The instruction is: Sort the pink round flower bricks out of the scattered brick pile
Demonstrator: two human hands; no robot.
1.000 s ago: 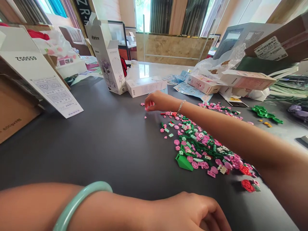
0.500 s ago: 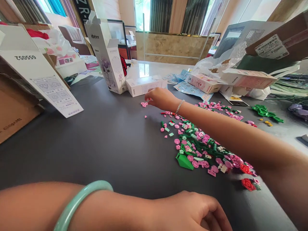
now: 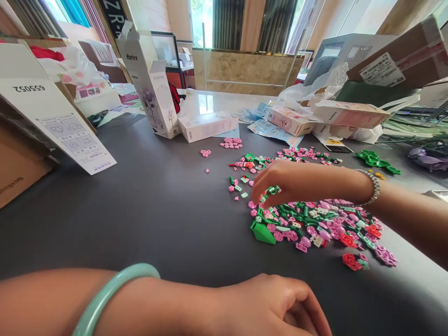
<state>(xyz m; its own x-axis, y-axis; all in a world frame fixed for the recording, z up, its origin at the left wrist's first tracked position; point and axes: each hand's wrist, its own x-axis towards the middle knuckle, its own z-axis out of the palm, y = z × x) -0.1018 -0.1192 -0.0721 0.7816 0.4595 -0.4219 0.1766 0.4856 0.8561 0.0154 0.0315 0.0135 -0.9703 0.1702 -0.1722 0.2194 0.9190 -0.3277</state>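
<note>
Flap (image 3: 65,112) w/ "655052", tall box (image 3: 149,88) w/ "…brixx"; R fingers (image 3: 260,185) part-bent over bricks (image 3: 305,213), L fingers (image 3: 312,301) curled, grips unclear

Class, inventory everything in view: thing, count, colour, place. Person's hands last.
table: one, dark grey, middle
toy pieces: many, mostly pink and green, centre right
far pink clusters: two, pink, centre back
green pieces: several, green, right
upright box: one, white, back left
lying box: one, white, beside it
small boxes: several, pink-white, back right
blue sheets: several, light blue, back
brown cartons: two, brown, left and right
bangle: one, pale green, left forearm
bracelet: one, silvery, right wrist
left hand: one, bare, bottom
right hand: one, bare, centre right
</note>
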